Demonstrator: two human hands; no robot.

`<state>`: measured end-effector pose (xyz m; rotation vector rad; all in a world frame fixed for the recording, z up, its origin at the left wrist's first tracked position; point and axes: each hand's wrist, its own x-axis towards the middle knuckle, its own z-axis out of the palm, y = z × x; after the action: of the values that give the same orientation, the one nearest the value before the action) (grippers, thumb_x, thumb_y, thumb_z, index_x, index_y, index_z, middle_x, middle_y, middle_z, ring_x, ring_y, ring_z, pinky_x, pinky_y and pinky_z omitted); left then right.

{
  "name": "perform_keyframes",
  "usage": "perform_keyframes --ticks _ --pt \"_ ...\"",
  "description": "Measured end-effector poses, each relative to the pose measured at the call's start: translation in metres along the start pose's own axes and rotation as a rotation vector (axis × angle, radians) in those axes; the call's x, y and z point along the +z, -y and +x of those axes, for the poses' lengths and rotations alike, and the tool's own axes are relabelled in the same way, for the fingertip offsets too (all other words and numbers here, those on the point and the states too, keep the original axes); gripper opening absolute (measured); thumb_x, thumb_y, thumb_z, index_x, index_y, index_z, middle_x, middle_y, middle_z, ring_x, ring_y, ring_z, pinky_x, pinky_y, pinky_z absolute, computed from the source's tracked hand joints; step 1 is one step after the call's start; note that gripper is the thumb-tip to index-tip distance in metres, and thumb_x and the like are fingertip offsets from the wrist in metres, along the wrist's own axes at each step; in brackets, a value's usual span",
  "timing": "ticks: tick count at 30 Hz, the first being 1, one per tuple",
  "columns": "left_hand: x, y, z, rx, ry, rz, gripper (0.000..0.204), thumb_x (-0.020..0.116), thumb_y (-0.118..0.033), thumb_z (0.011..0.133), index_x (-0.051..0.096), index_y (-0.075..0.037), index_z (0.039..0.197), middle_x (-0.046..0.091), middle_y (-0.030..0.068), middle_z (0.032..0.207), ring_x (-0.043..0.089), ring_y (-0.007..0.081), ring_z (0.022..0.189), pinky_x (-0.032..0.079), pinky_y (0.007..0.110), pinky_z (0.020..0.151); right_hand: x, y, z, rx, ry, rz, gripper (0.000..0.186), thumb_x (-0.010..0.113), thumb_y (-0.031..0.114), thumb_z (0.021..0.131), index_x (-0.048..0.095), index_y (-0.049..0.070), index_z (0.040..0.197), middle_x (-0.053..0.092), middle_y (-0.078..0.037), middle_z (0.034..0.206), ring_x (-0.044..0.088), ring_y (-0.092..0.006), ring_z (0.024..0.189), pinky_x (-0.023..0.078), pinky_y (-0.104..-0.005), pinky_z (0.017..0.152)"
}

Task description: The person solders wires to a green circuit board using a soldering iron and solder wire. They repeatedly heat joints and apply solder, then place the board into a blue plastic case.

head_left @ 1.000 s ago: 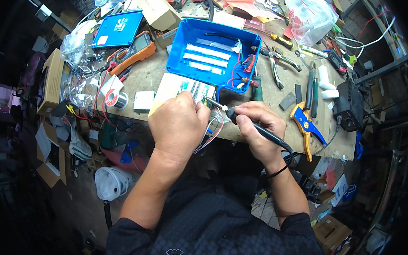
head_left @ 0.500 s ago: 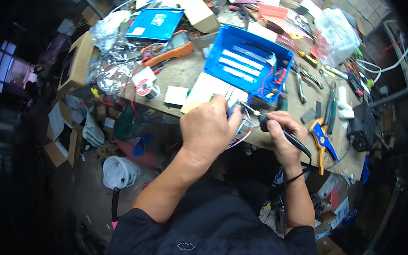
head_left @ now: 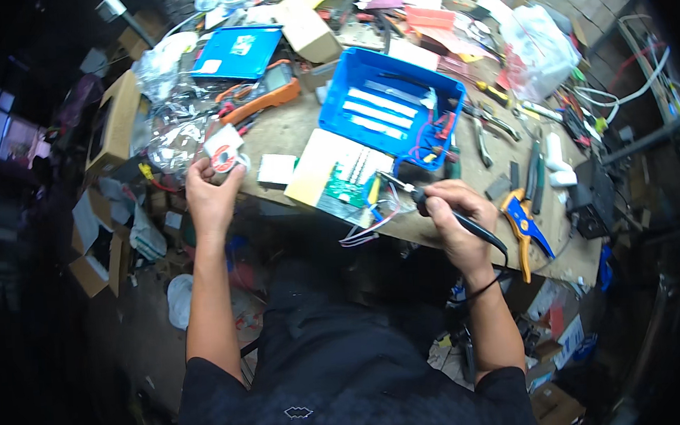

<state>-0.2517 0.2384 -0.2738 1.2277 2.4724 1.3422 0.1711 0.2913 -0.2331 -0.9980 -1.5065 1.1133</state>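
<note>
My left hand (head_left: 213,195) is at the table's front edge, its thumb and fingers closed around the sides of a spool of solder wire (head_left: 224,157) with a red and white label. In my right hand (head_left: 462,219) is a soldering iron (head_left: 477,229) with a black handle and cord. Its metal tip points left, over the right edge of a green circuit board (head_left: 344,187). Blue, yellow, white and pink wires (head_left: 378,216) run from the board's near right side. Under the board's left part lies a cream-coloured block (head_left: 307,175).
Behind the board stands an open blue plastic box (head_left: 332,108) with wires inside. To the right lie blue-and-yellow wire strippers (head_left: 525,228) and several pliers (head_left: 482,143). An orange multimeter (head_left: 267,96), a blue lid (head_left: 225,52) and a small white box (head_left: 277,169) are to the left.
My left hand has left the circuit board and moved left to take hold of the solder spool. The board is now uncovered. The soldering iron stays in my right hand near the board.
</note>
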Motion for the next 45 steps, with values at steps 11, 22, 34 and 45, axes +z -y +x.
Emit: perform_keyframes --ticks 11,22,34,45 --pt "0.014 -0.001 -0.007 0.101 -0.090 -0.069 0.043 0.090 -0.025 0.089 0.075 0.005 0.116 0.077 0.0119 0.107 0.072 0.0207 0.095 0.056 0.037 0.092 -0.001 0.001 0.000 -0.002 0.013 0.044 0.017 0.079 0.006 0.092 0.082 -0.004 0.105 0.077 -0.014 0.105 0.073 -0.0186 0.096 0.057 -0.0307 0.086" --pt "-0.062 -0.082 -0.027 0.115 0.304 -0.554 0.061 0.083 -0.023 0.087 0.066 0.008 0.137 0.073 0.0081 0.119 0.068 0.0139 0.107 0.053 0.031 0.100 -0.005 0.002 0.006 0.007 0.045 0.037 0.017 0.078 0.005 0.091 0.082 -0.004 0.104 0.077 -0.013 0.104 0.073 -0.0185 0.095 0.057 -0.0304 0.087" --pt "-0.079 -0.162 -0.017 0.134 0.570 -0.380 0.053 0.083 -0.027 0.081 0.071 0.007 0.120 0.075 0.0070 0.106 0.069 0.0115 0.095 0.055 0.029 0.089 -0.007 0.006 0.010 -0.024 0.061 0.001 0.016 0.079 0.006 0.091 0.082 -0.004 0.103 0.078 -0.013 0.103 0.073 -0.0175 0.095 0.056 -0.0300 0.085" --pt "-0.071 -0.163 -0.014 0.103 0.644 -0.277 0.058 0.084 -0.034 0.081 0.071 0.006 0.121 0.072 0.0029 0.104 0.065 0.0090 0.094 0.053 0.027 0.085 -0.006 0.008 0.010 -0.033 0.060 -0.005 0.016 0.079 0.007 0.091 0.082 -0.004 0.103 0.078 -0.013 0.103 0.073 -0.0175 0.095 0.056 -0.0300 0.085"
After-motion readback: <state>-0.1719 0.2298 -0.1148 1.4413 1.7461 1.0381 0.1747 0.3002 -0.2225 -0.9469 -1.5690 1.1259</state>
